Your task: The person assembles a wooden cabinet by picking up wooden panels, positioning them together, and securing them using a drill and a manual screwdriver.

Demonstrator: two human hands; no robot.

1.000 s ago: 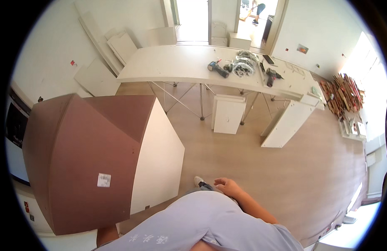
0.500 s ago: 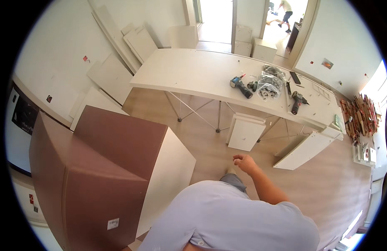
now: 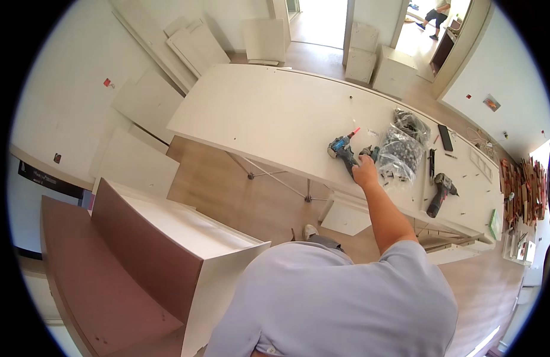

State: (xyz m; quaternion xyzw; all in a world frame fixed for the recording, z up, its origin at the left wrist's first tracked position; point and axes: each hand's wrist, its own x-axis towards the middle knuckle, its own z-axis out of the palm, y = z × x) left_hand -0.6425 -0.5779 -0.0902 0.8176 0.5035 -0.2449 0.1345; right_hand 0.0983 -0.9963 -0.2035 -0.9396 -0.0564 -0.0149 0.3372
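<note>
My right hand (image 3: pixel 364 171) reaches over the near side of a long white table, its arm stretched forward. It is at the handle end of a blue and black cordless drill (image 3: pixel 344 153) with a red-tipped bit. The fingers partly overlap the handle; whether they have closed on it I cannot make out. Just beyond the fingers lies a small dark green power tool (image 3: pixel 371 152). Clear plastic bags of small hardware (image 3: pixel 401 156) sit to the right of it. My left hand is out of view.
The white table (image 3: pixel 257 107) stands on folding metal legs. Another drill (image 3: pixel 442 195) and a black phone-like slab (image 3: pixel 445 137) lie at its right. A brown and white cabinet (image 3: pixel 150 250) stands at my left. White panels (image 3: pixel 197 47) lean on the wall. A person (image 3: pixel 436 16) is in the far doorway.
My right hand has gone from hanging beside my body to the drill on the table. I have moved closer to the table, and the cabinet's white inside shows now.
</note>
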